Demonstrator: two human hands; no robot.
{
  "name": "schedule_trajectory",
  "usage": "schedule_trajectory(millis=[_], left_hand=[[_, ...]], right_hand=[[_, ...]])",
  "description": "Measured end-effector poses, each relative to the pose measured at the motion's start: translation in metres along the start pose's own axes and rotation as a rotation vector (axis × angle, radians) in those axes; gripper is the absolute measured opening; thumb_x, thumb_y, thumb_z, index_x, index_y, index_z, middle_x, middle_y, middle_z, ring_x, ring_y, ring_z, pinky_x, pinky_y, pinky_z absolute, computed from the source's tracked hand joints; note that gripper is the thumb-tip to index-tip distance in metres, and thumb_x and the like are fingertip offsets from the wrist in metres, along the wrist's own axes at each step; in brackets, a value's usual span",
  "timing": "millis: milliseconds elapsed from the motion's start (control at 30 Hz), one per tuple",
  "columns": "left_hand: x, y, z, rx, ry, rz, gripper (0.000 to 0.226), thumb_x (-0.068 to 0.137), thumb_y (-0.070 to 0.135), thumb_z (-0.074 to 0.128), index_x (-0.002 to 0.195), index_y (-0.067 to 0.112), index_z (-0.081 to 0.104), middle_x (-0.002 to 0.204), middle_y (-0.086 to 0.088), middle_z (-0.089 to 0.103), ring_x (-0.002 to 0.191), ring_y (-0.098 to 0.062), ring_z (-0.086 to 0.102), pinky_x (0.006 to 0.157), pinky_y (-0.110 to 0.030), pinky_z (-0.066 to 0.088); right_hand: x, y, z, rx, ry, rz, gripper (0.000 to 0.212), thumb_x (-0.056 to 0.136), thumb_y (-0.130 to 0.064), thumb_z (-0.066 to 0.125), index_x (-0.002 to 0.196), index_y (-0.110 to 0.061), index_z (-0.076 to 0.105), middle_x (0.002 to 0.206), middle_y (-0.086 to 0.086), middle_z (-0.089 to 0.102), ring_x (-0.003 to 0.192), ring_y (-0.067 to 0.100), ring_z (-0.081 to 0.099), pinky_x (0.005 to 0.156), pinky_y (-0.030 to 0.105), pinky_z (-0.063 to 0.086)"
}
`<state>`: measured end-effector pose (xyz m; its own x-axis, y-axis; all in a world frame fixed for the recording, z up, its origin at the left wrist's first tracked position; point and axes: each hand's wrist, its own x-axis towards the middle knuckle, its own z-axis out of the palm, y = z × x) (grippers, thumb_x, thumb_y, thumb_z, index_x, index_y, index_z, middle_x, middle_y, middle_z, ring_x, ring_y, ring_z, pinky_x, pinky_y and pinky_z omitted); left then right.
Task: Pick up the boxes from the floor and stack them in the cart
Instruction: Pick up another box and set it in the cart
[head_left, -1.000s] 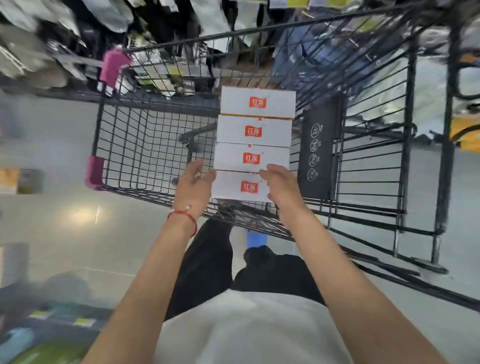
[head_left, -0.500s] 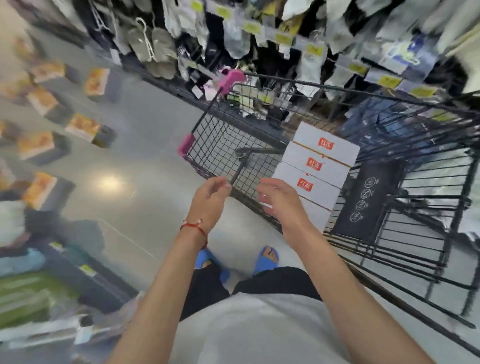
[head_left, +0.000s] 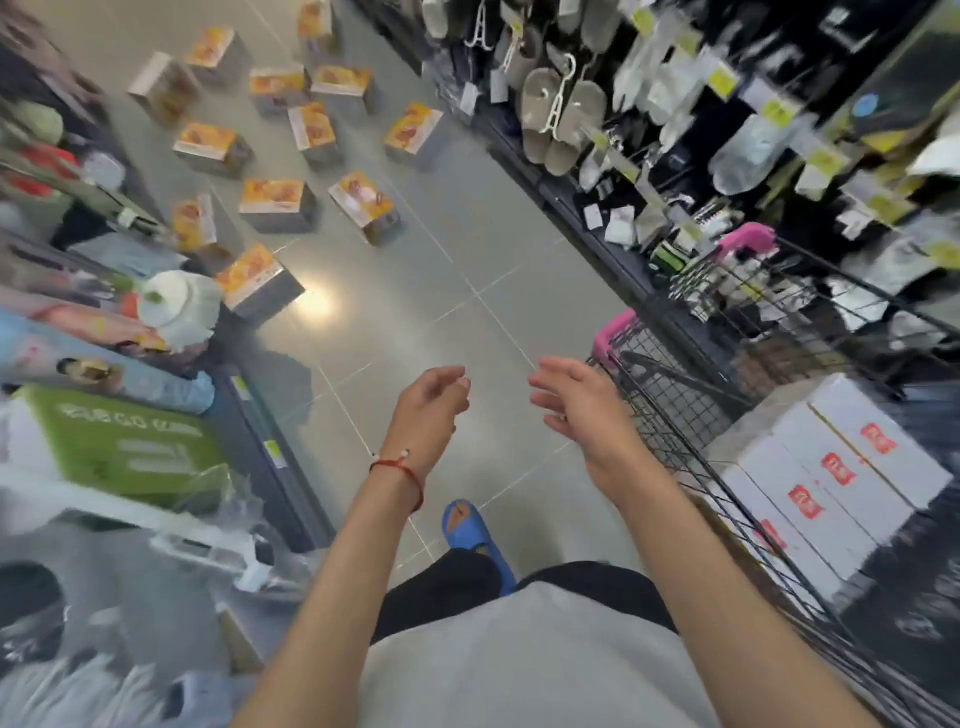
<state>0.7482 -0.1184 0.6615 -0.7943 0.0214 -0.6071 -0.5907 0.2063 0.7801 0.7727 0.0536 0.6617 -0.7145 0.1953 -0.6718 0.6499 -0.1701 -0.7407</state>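
Several orange-topped boxes (head_left: 275, 200) lie scattered on the grey tiled floor at the upper left; the nearest one (head_left: 254, 278) sits by the left shelf. The black wire cart (head_left: 670, 395) with pink corners stands at the right, and a row of white boxes with red labels (head_left: 831, 467) lies stacked inside it. My left hand (head_left: 428, 410), with a red string on the wrist, hovers over the floor, fingers loosely curled and holding nothing. My right hand (head_left: 582, 410) is beside the cart's near corner, fingers relaxed, also holding nothing.
A shelf of packaged goods (head_left: 119, 447) lines the left side. Hanging slippers and socks (head_left: 566, 114) fill the rack on the right behind the cart. My foot in a blue sandal (head_left: 467, 530) stands on the tiles below my hands.
Both hands came off the white boxes in the cart and drew back. My view swung left from the cart toward the floor with the scattered boxes.
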Motion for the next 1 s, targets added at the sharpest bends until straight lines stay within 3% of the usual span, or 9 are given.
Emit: schedule_trajectory(millis=[100, 367, 667, 1000], left_hand=[[0.02, 0.009, -0.049, -0.049, 0.05, -0.005, 0.018, 0.1, 0.025, 0.057, 0.117, 0.026, 0.063, 0.118, 0.005, 0.068, 0.107, -0.013, 0.066, 0.085, -0.028, 0.048], [0.081, 0.036, -0.139, -0.166, 0.17, -0.044, 0.017, 0.098, 0.026, 0.059, 0.115, 0.027, 0.065, 0.117, 0.007, 0.069, 0.105, -0.01, 0.066, 0.089, -0.029, 0.05], [0.201, 0.116, -0.174, -0.228, 0.243, -0.069, 0.018, 0.099, 0.023, 0.057, 0.115, 0.025, 0.064, 0.12, 0.002, 0.068, 0.107, -0.014, 0.066, 0.087, -0.029, 0.049], [0.328, 0.213, -0.192, -0.257, 0.29, -0.101, 0.025, 0.1, 0.024, 0.056, 0.123, 0.021, 0.063, 0.123, 0.001, 0.067, 0.107, -0.013, 0.066, 0.083, -0.027, 0.049]], right_hand=[[0.015, -0.017, 0.048, -0.035, -0.051, 0.001, 0.029, 0.1, -0.024, 0.062, 0.129, -0.022, 0.065, 0.123, 0.002, 0.071, 0.111, 0.016, 0.068, 0.101, 0.036, 0.051], [0.066, -0.071, 0.144, -0.129, -0.146, 0.002, 0.025, 0.1, -0.024, 0.062, 0.125, -0.022, 0.066, 0.123, 0.004, 0.072, 0.113, 0.019, 0.068, 0.106, 0.041, 0.051], [0.188, -0.168, 0.204, -0.164, -0.192, 0.004, 0.017, 0.1, -0.02, 0.062, 0.115, -0.027, 0.067, 0.124, 0.005, 0.072, 0.113, 0.019, 0.07, 0.106, 0.04, 0.052], [0.314, -0.283, 0.259, -0.274, -0.282, 0.007, 0.028, 0.098, -0.024, 0.065, 0.126, -0.023, 0.067, 0.12, 0.0, 0.072, 0.108, 0.014, 0.07, 0.095, 0.032, 0.054]])
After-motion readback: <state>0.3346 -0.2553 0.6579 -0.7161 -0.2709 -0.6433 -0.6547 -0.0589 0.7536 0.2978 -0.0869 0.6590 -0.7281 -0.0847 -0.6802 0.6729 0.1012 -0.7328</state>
